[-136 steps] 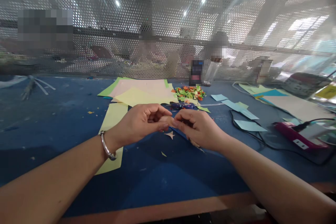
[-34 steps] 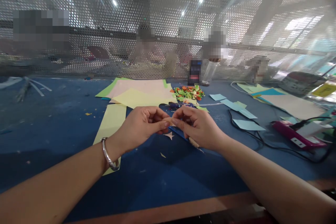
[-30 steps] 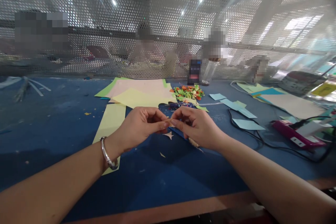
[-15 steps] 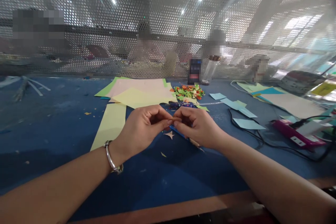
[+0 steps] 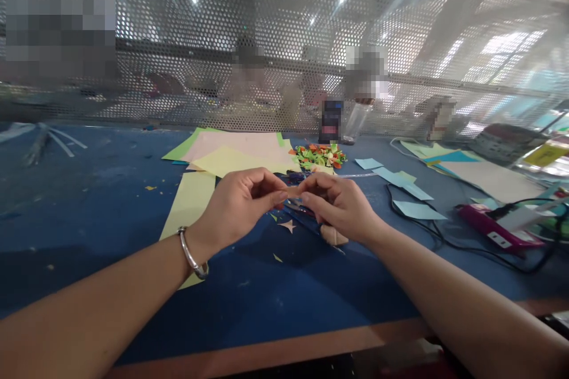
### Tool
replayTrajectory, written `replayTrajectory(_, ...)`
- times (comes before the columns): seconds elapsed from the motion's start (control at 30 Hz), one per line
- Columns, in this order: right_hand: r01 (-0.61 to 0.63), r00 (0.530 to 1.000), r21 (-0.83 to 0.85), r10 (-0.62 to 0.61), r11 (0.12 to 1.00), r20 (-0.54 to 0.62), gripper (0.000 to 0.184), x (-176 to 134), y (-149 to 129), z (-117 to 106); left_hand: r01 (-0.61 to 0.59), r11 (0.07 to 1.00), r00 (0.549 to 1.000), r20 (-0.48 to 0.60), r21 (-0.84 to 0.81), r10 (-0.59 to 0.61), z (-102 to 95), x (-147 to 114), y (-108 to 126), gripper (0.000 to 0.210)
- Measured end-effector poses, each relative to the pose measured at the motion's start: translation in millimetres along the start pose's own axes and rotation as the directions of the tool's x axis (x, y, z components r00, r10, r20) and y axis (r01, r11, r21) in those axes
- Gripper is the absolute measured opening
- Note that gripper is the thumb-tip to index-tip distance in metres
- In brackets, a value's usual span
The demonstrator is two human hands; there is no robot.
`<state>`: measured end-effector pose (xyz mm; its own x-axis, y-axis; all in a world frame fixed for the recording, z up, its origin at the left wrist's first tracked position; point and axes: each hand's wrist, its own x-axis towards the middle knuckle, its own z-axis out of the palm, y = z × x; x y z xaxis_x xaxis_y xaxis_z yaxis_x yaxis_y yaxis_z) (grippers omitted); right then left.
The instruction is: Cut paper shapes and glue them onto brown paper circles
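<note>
My left hand (image 5: 242,204), with a silver bangle at its wrist, pinches one end of a small peach-orange piece of paper (image 5: 293,191). The other end sits between the thumb and fingers of my right hand (image 5: 340,204). Fingertips cover much of the piece, and it is held above the table. Below lie a pale star-shaped paper scrap (image 5: 288,225) and a beige piece (image 5: 333,235), the latter partly under my right hand. A blue, slim object beneath the hands is mostly hidden, so its kind is unclear.
Behind my hands are stacked coloured sheets (image 5: 240,148) and a pile of green and orange paper cuttings (image 5: 317,157). A phone (image 5: 331,121) and a clear bottle (image 5: 358,121) lean near the perforated screen (image 5: 178,71). On the right are blue paper pieces (image 5: 420,210), black cables and a magenta power strip (image 5: 498,228).
Both hands have risen slightly and their fingertips have parted, so more of the peach-orange paper shows between them. The beige piece below my right hand is more exposed.
</note>
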<state>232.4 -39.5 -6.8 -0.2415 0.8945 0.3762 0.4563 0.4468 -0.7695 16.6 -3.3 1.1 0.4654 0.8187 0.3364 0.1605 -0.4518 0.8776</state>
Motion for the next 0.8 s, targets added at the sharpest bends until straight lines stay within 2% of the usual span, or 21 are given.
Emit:
replayTrajectory(0.1,0.016,1.000,-0.054,-0.016,0.998,-0.012,0.017,-0.9,0.1,3.9,-0.018,1.000,1.000,0.014,-0.012,0.019,6.2,-2.1,0.5,0.027)
replayTrajectory(0.2,0.037,0.999,-0.120,-0.041,0.992,-0.032,0.017,-1.1,1.4,6.5,-0.025,0.999,0.999,0.030,0.043,0.024,9.5,-3.8,3.6,0.029)
replayTrajectory(0.47,0.106,0.994,-0.197,-0.104,0.975,0.020,0.012,-2.2,-0.8,12.6,-0.012,0.977,0.997,0.079,0.211,-0.005,8.8,-7.4,6.7,0.016)
replayTrajectory(0.67,0.090,0.996,-0.242,-0.083,0.966,0.040,0.009,-1.5,3.6,10.1,-0.014,0.930,0.994,0.104,0.367,-0.026,-5.5,-6.9,-0.7,0.008)
replayTrajectory(0.8,0.066,0.998,-0.283,-0.060,0.957,0.032,0.010,1.6,6.8,3.6,-0.010,0.940,0.994,0.109,0.342,-0.030,-16.3,-2.8,-2.3,0.013)
